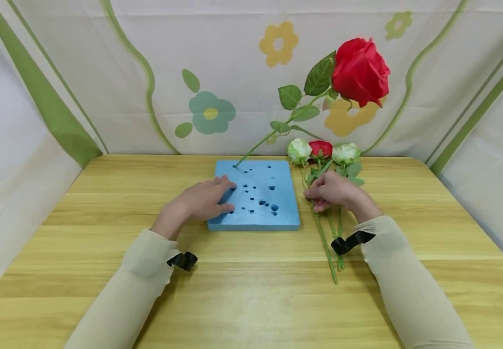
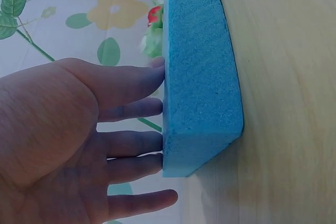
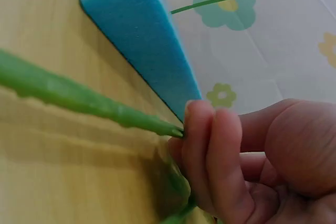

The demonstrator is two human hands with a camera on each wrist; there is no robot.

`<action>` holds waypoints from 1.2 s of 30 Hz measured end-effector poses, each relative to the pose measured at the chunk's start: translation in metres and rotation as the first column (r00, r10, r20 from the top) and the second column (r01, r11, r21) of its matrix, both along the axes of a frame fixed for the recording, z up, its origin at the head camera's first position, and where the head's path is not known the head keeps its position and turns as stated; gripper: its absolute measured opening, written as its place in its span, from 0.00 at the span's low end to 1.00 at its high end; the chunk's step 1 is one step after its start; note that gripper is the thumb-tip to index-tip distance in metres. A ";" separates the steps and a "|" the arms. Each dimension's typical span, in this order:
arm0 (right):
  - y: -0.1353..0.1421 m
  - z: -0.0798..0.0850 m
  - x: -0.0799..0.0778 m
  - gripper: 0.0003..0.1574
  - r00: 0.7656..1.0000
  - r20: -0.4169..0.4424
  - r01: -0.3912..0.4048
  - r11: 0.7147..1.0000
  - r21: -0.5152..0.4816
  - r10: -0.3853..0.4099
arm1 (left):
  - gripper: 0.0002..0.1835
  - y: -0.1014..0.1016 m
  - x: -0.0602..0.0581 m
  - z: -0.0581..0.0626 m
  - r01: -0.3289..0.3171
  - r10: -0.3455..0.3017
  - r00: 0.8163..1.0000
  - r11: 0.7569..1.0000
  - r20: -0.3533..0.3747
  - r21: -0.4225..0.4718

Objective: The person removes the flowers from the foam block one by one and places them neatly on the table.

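Note:
A blue foam block (image 1: 257,220) with several holes in its top lies mid-table. My left hand (image 1: 205,198) rests on its left side, fingers spread and fairly straight; in the left wrist view, the thumb and most fingertips touch the block's top face. To the right of the block, my right hand (image 1: 332,189) pinches a green stem (image 1: 325,245), which appears to lead up to the leftmost white-green rose (image 1: 299,151). The stem (image 3: 79,98) also crosses the right wrist view. One large red rose (image 1: 360,72) leans right, its stem standing in a hole at the block's back left.
Beside the right hand lie a smaller red rose (image 1: 321,148) and another white-green rose (image 1: 346,153), their stems running under that hand. Behind the wooden table (image 1: 242,300) hangs a flower-printed curtain (image 1: 234,48). Black wrist cameras sit on both sleeves.

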State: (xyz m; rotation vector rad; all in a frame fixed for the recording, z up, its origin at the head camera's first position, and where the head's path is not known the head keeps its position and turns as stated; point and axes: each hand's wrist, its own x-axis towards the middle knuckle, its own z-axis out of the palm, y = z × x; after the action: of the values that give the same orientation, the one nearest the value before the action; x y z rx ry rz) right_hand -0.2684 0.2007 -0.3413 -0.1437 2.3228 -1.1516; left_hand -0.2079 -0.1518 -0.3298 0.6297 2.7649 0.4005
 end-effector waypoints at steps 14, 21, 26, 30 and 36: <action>-0.009 0.000 0.003 0.25 0.995 -0.103 0.005 0.991 0.135 0.009 | 0.35 -0.004 0.002 -0.004 -0.010 0.010 1.000 1.000 -0.008 0.002; -0.010 0.003 0.006 0.28 0.986 -0.168 0.003 0.991 0.131 0.019 | 0.35 -0.002 0.002 -0.005 0.012 -0.012 1.000 1.000 -0.012 0.009; -0.013 0.008 0.008 0.26 0.978 -0.208 0.027 0.995 0.094 -0.007 | 0.34 -0.001 0.001 -0.005 0.028 -0.028 1.000 1.000 -0.013 0.005; -0.018 0.013 0.010 0.21 0.957 -0.289 0.033 0.999 -0.005 -0.033 | 0.34 0.002 0.000 -0.003 0.034 -0.034 0.999 0.999 -0.017 -0.005; -0.030 0.022 0.014 0.29 0.916 -0.395 0.012 0.987 -0.159 -0.074 | 0.34 0.002 0.000 -0.002 0.037 -0.037 0.999 0.999 -0.019 -0.008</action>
State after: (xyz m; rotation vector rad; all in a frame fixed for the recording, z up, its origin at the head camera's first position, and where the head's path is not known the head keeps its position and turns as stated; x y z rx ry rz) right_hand -0.2542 0.1710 -0.3195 -0.4231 2.5938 -1.4360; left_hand -0.2076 -0.1499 -0.3321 0.6859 2.7672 0.3775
